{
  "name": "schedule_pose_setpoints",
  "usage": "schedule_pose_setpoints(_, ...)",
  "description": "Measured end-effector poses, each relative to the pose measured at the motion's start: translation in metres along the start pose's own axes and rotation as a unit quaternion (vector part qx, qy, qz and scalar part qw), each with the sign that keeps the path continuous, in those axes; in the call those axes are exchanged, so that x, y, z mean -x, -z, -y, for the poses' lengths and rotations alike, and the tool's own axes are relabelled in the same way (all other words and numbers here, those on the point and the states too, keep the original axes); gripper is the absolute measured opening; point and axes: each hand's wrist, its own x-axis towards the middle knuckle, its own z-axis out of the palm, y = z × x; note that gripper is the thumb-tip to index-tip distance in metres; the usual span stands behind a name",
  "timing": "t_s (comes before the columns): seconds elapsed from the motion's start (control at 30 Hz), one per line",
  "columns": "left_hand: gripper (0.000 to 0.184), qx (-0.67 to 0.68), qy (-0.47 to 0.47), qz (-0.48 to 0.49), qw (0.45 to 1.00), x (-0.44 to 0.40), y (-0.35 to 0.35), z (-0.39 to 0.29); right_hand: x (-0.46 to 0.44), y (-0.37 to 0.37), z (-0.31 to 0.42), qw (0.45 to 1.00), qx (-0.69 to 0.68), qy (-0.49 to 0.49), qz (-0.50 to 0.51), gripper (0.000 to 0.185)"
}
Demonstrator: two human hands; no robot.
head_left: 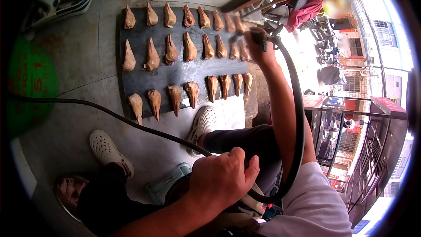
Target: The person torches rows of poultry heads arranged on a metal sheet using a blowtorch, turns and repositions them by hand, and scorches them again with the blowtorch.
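My right hand (261,48) is closed around the handle of a gas torch (263,38), at the right end of a dark board (171,77). The torch points left at the nearest pieces, which look blurred there. On the board lie three rows of pale, plucked duck heads (190,47), each tapering to a beak. Upper and middle rows point away from me; several bottom-row pieces (154,104) point toward me. My left hand (221,175) makes a fist around the black hose (131,125), low in front of me. From there the hose loops up to the torch.
A green rounded container (33,85) with red writing stands at left, where the hose runs. My shoes (107,149) rest on the floor below the board. A metal bowl (70,193) sits lower left, a basin (66,0) upper left. At right are a metal rack (372,162) and street.
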Motion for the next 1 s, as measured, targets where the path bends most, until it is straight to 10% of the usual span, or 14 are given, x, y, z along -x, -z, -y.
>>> schedule_pose_setpoints(1.0, 0.038, 0.007, 0.024, 0.031, 0.999, 0.000, -0.002, -0.001, 0.005, 0.004, 0.004, 0.999, 0.025, -0.020, 0.002, 0.029)
